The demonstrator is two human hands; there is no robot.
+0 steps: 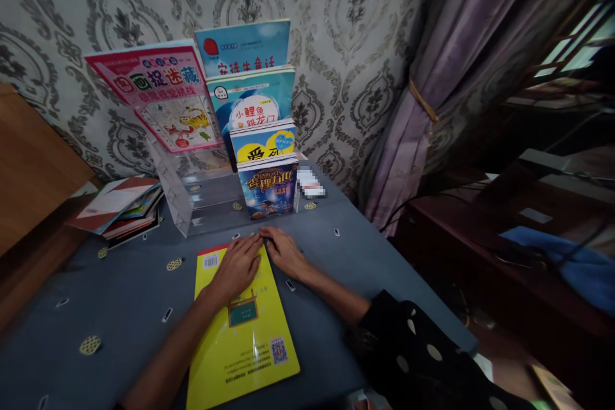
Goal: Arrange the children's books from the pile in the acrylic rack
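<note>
- Yellow book: glossy, red far edge, flat on blue tabletop.
- My left hand lies flat on it; my right hand curls at its corner, pinch unclear.
- Tabletop extends both sides.

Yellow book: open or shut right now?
Shut. The yellow book lies flat under the left hand, an outer cover up with barcode and QR code; no inside pages show.

Home room, by the look of it: damask-patterned wallpaper, mauve curtain gathered with a tie, blue counter printed with yellow motifs, illustrated storybooks in clear rack.
</note>
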